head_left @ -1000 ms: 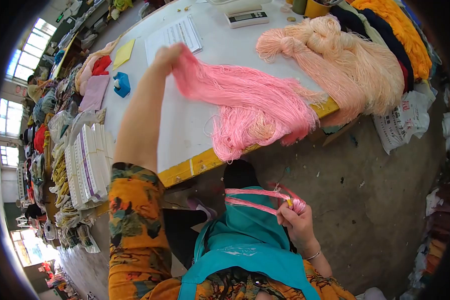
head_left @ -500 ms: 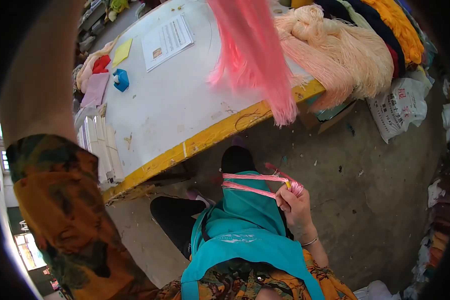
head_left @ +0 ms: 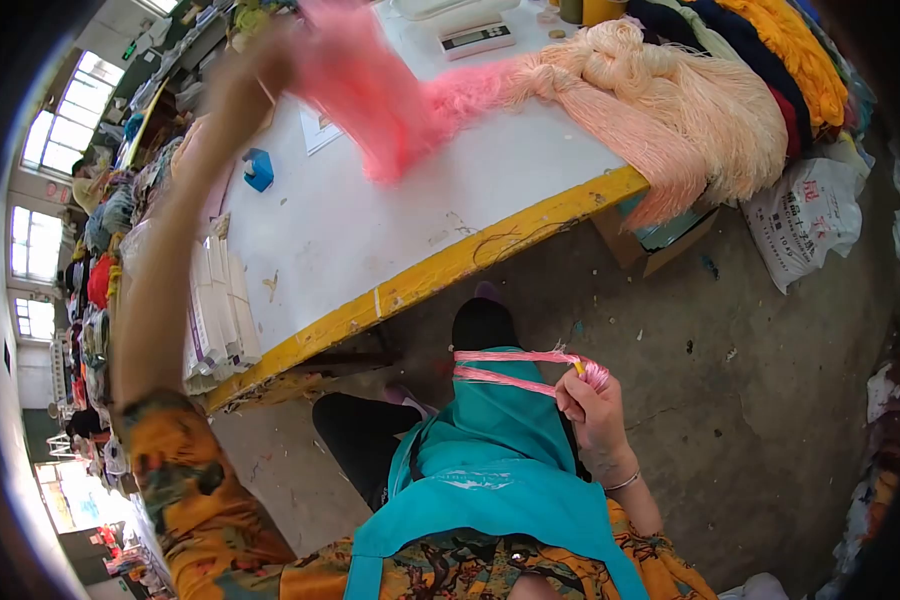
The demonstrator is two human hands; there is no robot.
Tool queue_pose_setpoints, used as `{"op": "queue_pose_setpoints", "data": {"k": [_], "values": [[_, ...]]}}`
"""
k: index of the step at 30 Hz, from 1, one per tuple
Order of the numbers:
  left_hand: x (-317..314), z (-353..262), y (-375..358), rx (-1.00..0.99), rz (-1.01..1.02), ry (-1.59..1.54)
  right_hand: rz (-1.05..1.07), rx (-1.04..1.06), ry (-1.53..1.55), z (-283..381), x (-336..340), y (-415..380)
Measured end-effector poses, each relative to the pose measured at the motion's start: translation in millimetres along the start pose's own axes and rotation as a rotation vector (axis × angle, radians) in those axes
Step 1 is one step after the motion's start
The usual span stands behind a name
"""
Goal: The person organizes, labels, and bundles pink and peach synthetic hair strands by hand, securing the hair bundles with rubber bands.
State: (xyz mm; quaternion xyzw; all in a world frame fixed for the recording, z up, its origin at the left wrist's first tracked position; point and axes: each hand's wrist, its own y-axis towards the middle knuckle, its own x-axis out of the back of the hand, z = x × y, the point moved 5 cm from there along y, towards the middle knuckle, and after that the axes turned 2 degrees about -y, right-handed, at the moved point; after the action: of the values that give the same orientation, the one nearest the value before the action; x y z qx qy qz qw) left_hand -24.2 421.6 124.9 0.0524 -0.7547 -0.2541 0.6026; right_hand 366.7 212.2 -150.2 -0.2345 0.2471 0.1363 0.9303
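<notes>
My left hand (head_left: 268, 60) is raised over the far left of the table and smeared by motion. A thick hank of bright pink thread (head_left: 370, 90) hangs from it, blurred, its lower end just above or touching the tabletop. My right hand (head_left: 592, 408) is closed near my lap, gripping a thinner skein of pink thread (head_left: 510, 380). That skein stretches as two strands to my knee, with a bunched coil at the fist. A small yellow piece (head_left: 579, 369) shows beside the thumb; what it is I cannot make out.
On the white table (head_left: 370, 240) with its yellow edge lie peach thread hanks (head_left: 660, 110), a digital scale (head_left: 476, 40), a blue object (head_left: 258, 170) and white bundles (head_left: 220, 300). A printed white sack (head_left: 805, 225) and a cardboard box (head_left: 660, 245) stand on the floor at right.
My left hand has come into view, swinging the pink hank leftward across the table, over the printed sheets. The right hand keeps its grip on the skein, almost unmoved.
</notes>
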Motion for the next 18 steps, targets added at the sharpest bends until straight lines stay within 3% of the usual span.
{"op": "queue_pose_setpoints", "data": {"k": [1,2,3,4,7,10,15,18], "values": [[-53,-8,-50,-0.382,0.073,0.034,-0.002,-0.019,0.003,-1,1,1],[-98,-10,-100,-0.39,0.256,0.072,0.004,-0.031,-0.002,-2,1,1],[-136,-2,-149,-0.16,0.456,0.01,0.002,-0.022,-0.017,-1,1,3],[-156,1,-196,-0.109,0.42,0.028,0.002,-0.016,-0.033,0,-1,4],[-147,-7,-237,-0.023,0.279,0.052,-0.028,-0.005,-0.099,6,-5,6],[-131,-13,-251,0.017,0.185,0.089,-0.02,0.009,-0.113,0,-7,13],[-119,-4,-271,0.207,0.052,-0.115,0.012,-0.006,-0.129,-5,-21,18],[-115,8,-273,0.331,-0.159,-0.166,0.013,-0.025,-0.155,-7,-28,17]]}}
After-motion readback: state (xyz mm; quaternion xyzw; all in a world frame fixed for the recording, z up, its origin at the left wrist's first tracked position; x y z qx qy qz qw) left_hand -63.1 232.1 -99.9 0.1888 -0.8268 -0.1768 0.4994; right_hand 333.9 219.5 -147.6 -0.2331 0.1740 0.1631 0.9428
